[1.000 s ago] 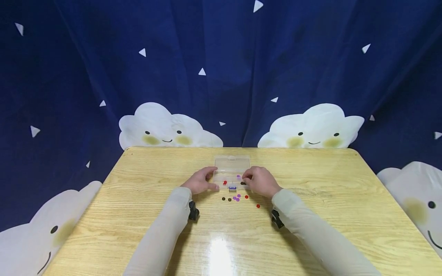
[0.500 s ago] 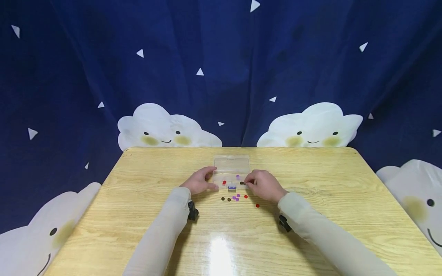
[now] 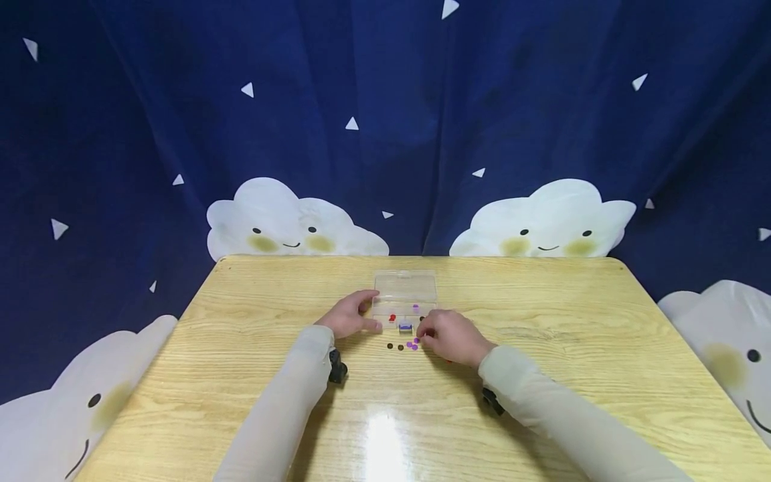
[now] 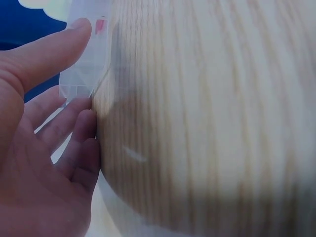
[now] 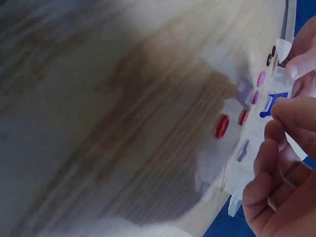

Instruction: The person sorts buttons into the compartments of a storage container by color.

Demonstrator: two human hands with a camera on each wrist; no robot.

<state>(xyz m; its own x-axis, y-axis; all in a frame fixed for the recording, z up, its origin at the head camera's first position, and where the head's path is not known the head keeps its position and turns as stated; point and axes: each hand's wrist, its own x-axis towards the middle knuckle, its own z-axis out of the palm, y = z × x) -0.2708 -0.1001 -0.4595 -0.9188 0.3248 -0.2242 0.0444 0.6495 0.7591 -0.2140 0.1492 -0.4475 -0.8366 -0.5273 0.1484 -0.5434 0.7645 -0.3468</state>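
A clear plastic box (image 3: 405, 308) stands with its lid raised at the back. My left hand (image 3: 352, 314) holds its left end, thumb at the front and fingers behind; the left wrist view shows this thumb against the wall. Inside are red buttons (image 3: 392, 318), purple buttons (image 3: 415, 307) and a dark button (image 3: 422, 319). In front of the box, my right hand (image 3: 452, 335) has curled fingers close to the loose purple buttons (image 3: 412, 346). Its thumb and forefinger tips meet in the right wrist view; whether they pinch something is hidden.
Two dark buttons (image 3: 395, 347) lie left of the purple ones. Two red buttons (image 5: 222, 127) lie on the table near the right hand. A blue clasp (image 3: 405, 328) sits on the box front. The wooden table (image 3: 271, 402) ends at a dark blue curtain (image 3: 385, 134).
My right hand has moved from the right end of the box toward me, down to the loose buttons, covering a red one. The left hand has stayed at the box.
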